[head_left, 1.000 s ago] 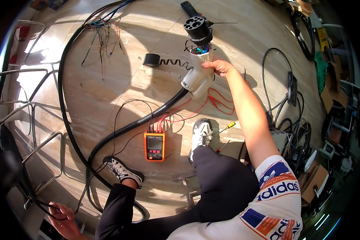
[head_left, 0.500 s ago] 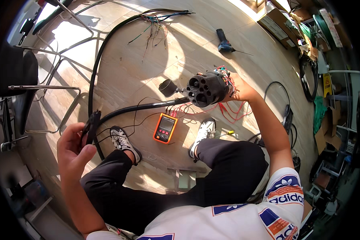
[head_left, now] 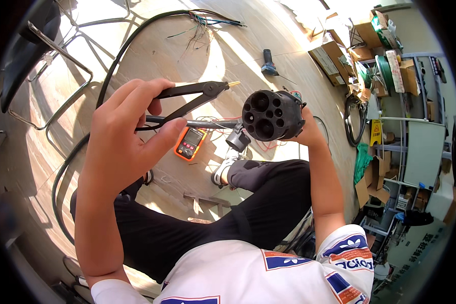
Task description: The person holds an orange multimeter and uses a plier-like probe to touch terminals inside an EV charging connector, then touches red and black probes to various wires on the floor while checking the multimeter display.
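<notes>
1. Black connector (head_left: pixel 271 115), holed face toward the camera, is at two o'clock from view centre.
2. Right hand (head_left: pixel 307 129) grips it from behind; finger spread is hidden, cannot be told.
3. Left hand (head_left: pixel 129 124), half open, holds black clip (head_left: pixel 210 89) at eleven o'clock.
4. Orange meter (head_left: pixel 190 143) lies at nine o'clock.

Black clip (head_left: pixel 210 90) (gold tip (head_left: pixel 233 83) rightward) near a round black connector (head_left: pixel 274 117), holed face (head_left: pixel 259 115) toward the camera

Cluttered shelves (head_left: pixel 408 120), a power drill (head_left: pixel 269 68) and a multimeter (head_left: pixel 189 144) suggest a workshop.
</notes>
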A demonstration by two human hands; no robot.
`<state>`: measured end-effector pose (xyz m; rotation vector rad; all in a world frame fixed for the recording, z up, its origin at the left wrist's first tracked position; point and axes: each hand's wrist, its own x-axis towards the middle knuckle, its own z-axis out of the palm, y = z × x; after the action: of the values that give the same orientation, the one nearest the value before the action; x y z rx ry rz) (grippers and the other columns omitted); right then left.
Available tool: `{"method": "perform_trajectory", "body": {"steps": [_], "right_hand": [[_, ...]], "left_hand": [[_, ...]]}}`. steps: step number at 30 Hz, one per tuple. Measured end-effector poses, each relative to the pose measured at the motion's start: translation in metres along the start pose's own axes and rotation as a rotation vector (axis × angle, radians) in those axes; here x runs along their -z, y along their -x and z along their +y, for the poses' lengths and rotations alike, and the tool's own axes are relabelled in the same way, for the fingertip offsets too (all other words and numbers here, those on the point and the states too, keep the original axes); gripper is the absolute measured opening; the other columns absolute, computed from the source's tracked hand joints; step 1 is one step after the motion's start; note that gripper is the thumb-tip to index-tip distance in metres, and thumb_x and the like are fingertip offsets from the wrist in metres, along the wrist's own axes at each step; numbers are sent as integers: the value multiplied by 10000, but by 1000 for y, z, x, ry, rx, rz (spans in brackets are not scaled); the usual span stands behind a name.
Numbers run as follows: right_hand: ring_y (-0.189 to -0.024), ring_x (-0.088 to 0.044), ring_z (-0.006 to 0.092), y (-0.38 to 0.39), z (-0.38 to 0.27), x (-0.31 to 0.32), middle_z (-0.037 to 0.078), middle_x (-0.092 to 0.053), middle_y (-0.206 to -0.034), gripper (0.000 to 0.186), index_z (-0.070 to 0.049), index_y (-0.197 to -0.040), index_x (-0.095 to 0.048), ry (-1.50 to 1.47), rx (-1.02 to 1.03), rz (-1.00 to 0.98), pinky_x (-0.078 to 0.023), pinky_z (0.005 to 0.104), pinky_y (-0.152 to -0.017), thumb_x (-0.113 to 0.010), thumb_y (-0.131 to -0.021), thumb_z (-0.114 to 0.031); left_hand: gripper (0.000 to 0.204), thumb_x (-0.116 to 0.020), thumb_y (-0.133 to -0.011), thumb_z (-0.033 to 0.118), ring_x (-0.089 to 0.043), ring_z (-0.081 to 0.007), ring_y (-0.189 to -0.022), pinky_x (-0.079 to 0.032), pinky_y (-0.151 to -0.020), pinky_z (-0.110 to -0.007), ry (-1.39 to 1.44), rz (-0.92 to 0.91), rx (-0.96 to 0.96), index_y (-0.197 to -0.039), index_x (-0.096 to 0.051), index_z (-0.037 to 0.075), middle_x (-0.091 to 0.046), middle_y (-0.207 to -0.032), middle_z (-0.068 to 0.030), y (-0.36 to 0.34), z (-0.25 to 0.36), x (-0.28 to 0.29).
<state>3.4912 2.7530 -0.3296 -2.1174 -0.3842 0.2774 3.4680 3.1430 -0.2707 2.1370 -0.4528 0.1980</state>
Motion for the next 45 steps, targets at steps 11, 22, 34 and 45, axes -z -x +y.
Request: {"method": "perform_trajectory", "body": {"steps": [11, 22, 34, 45], "right_hand": [[-1110, -618, 186, 29, 50, 12, 93, -650, -1211, 597, -10, -1215, -624, -781, -495, -13, -468, 361, -992, -865, -697, -185], [-1062, -609, 170, 31, 39, -5, 83, -639, -1183, 528, 16, -1215, -611, -531, -398, 4, -481, 333, -952, -816, -757, -146], [-1046, -590, 127, 32, 48, -4, 66, -629, -1182, 568, 32, -1254, -568, -322, -280, -88, -475, 312, -943, -817, -761, -100], [-1067, -596, 134, 31, 35, -11, 63, -624, -1199, 534, 16, -1234, -589, -377, -319, -44, -473, 309, -966, -814, -757, -68]], "left_hand": [[598, -832, -601, 51, -587, -230, -698, -480, -573, -338, 46, -153, -179, -1159, -622, -2, -595, -873, -108, 6, -10, -15], [508, -811, -652, 161, -600, -269, -678, -440, -558, -352, 18, -198, -264, -1093, -648, -31, -626, -820, -117, 7, -1, -20], [402, -808, -647, 117, -574, -242, -585, -411, -515, -348, 14, -127, -298, -993, -674, -36, -590, -708, -86, 5, 10, -27], [456, -821, -578, 55, -577, -248, -606, -429, -537, -351, 50, -102, -272, -998, -671, -38, -597, -726, -92, 10, 5, -28]]}}
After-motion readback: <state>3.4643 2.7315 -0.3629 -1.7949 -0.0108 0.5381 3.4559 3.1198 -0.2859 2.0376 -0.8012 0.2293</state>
